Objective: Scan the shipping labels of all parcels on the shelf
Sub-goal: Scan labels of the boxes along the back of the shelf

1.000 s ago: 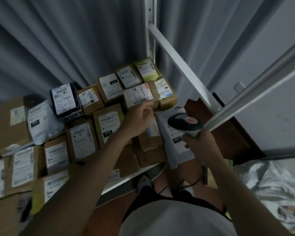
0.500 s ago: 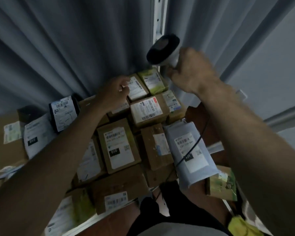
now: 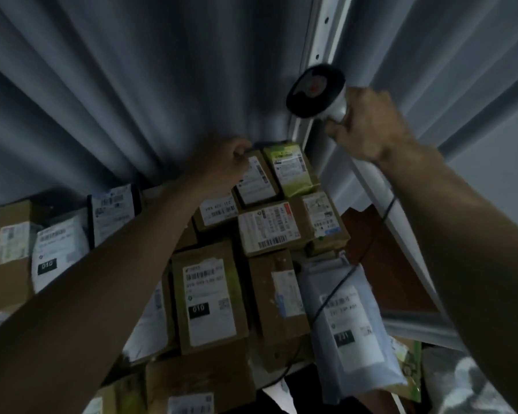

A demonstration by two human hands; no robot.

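Several cardboard parcels with white shipping labels lie packed on the shelf. My left hand [image 3: 222,162] reaches to the back row and grips the upper left corner of a small brown parcel [image 3: 256,182], beside a green-and-white parcel [image 3: 290,168]. My right hand [image 3: 362,127] holds a white barcode scanner [image 3: 316,91] with a black head, raised above the back right corner of the shelf and facing down toward those parcels. Its black cable [image 3: 341,282] hangs down across a grey mailer bag [image 3: 350,324].
A grey curtain [image 3: 132,85] hangs behind the shelf. A white metal upright [image 3: 320,40] stands at the back right corner. More parcels, among them a white mailer bag [image 3: 57,255] and a large box [image 3: 210,297] marked 010, fill the left and front.
My right hand has lifted the scanner from the front grey mailer up to above the back right corner. My left hand has moved from the middle parcels to the back-row brown parcel.
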